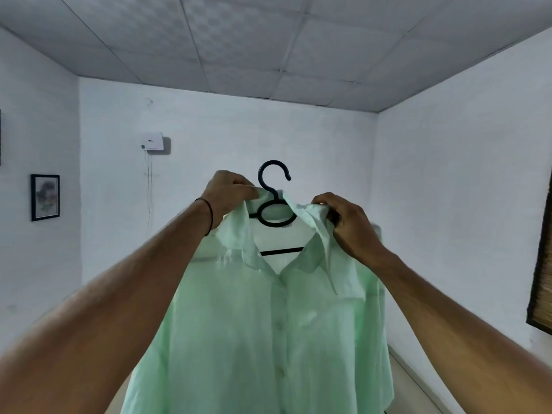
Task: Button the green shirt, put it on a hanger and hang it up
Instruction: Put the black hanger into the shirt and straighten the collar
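Our green shirt (268, 324) fills the middle and bottom of the frame, buttoned up. Our left hand (230, 195) and right hand (343, 222) each pinch its collar. We should hold both sides level so it stays on the black hanger (273, 225). Above the hook there is lots of open room, and we see no rail.

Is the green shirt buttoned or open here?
Buttoned: the green shirt front is closed below the neck opening, buttons down the middle.

A framed picture (45, 197) hangs at nine o'clock, a white wall box (153, 141) at ten, a dark blind (543, 279) at three.
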